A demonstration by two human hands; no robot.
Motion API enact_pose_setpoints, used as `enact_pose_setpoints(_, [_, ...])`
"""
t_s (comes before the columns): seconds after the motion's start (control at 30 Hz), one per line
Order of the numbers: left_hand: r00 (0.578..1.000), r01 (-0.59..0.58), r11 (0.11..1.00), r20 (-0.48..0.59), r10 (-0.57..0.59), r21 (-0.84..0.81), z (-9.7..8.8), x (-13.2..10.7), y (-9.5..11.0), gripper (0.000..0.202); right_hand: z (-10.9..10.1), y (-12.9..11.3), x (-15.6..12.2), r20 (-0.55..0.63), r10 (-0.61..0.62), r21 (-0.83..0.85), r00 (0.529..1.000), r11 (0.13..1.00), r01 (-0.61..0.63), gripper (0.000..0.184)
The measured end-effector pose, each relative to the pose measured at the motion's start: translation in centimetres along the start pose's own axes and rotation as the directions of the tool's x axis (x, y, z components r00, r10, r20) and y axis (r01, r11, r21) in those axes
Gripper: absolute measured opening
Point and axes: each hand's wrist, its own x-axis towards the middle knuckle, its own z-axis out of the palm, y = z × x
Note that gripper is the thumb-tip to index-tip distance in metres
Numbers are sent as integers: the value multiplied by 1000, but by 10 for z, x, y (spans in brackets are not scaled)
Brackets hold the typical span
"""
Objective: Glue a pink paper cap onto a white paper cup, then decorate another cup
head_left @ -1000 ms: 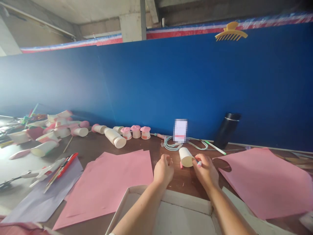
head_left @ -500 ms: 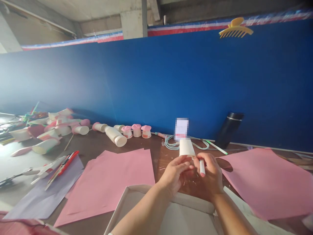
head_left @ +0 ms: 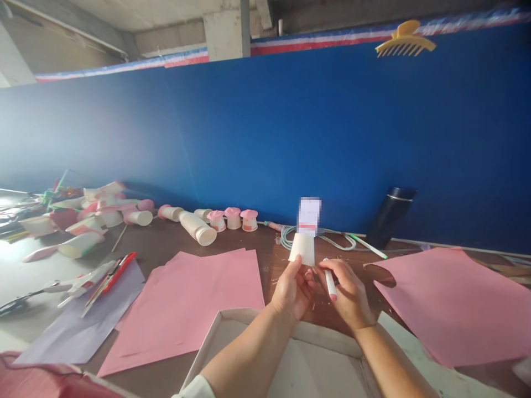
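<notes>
A white paper cup, rim downward, is held in my left hand, the thumb lying on its side near the rim. My right hand is closed around a white marker with a pink end that points down toward me. Its fingertips are just right of the cup; whether they touch it I cannot tell. Behind the cup stands a blurred white card or screen. A white open box lies under my forearms.
Pink sheets lie on the left and a cut pink sheet on the right. A red utility knife rests on purple paper. Cups with pink tops line the back. A black bottle leans against the blue panel.
The cup has moved slightly left and turned more upright in my left hand. My right hand has drawn a little away from it, and the marker is now tilted.
</notes>
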Motion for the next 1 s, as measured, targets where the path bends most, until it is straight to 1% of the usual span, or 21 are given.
enact_pose_setpoints(0.07, [999,-24,1000,-48,25,15,-2,3,1,15,1,0,1,-83,-30,-37,996,999,27,11])
enact_pose_setpoints(0.17, [993,-28,999,-117,31,27,-3,5,0,13,-1,-6,5,-178,-17,-75,984,997,4,16])
enact_pose_setpoints(0.23, [990,-34,999,-133,38,32,-3,5,0,12,-2,-12,7,-199,-11,-62,980,998,-2,20])
enact_pose_setpoints(0.33, [990,-50,998,-130,53,28,-1,4,0,14,-3,-19,8,-201,-20,19,979,1000,24,30])
enact_pose_setpoints(0.4, [989,-50,999,-138,51,8,0,4,0,17,-4,-21,8,-207,-24,51,978,998,35,33])
enact_pose_setpoints(0.57, [988,-43,999,-150,38,-28,1,6,1,15,-9,-26,11,-293,7,-45,956,999,-21,28])
enact_pose_setpoints(0.63, [989,-51,999,-142,50,-2,1,6,0,15,-9,-28,10,-265,22,-28,964,999,-31,27])
enact_pose_setpoints(0.73, [990,-57,998,-129,61,37,0,7,-1,15,-7,-30,6,-167,65,86,984,995,-52,28])
enact_pose_setpoints(0.8, [991,-57,997,-115,61,44,-2,8,-1,13,-4,-30,3,-134,109,155,985,984,-88,28])
enact_pose_setpoints(0.9, [994,-63,997,-81,66,48,-5,9,-3,8,-1,-31,1,-127,174,200,977,969,-147,28])
enact_pose_setpoints(1.0, [996,-73,996,-39,76,56,-7,9,-4,8,-1,-32,2,-158,218,167,963,967,-191,23])
